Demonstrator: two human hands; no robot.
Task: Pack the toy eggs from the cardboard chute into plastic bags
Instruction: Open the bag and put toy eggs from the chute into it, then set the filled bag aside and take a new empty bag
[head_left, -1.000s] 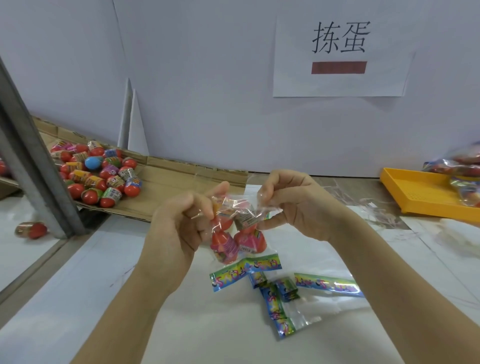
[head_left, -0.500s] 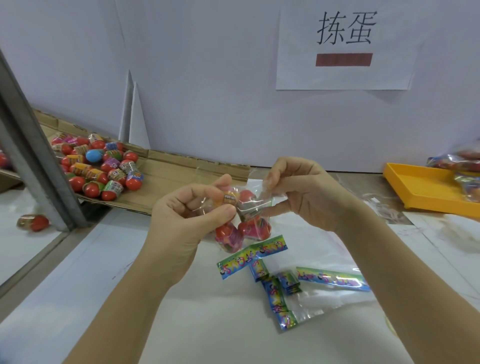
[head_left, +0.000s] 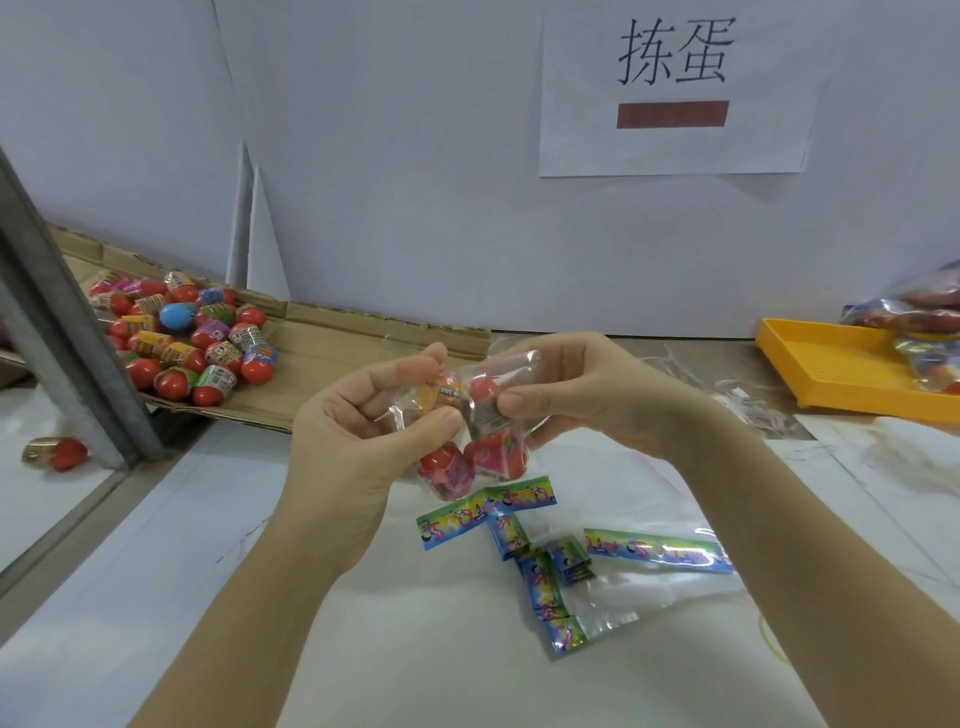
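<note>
Pinching plastic bag (head_left: 480, 415), seemingly four toy eggs (head_left: 496, 456), sign (head_left: 675, 150) reads 拣蛋

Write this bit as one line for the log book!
left hand: grips plastic bag | right hand: pinches bag top | toy eggs: inside bag | cardboard chute: holds loose eggs

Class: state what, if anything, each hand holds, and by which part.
Both hold one clear plastic bag of toy eggs: the left hand pinches its upper left part, the right hand its upper right part.
</note>
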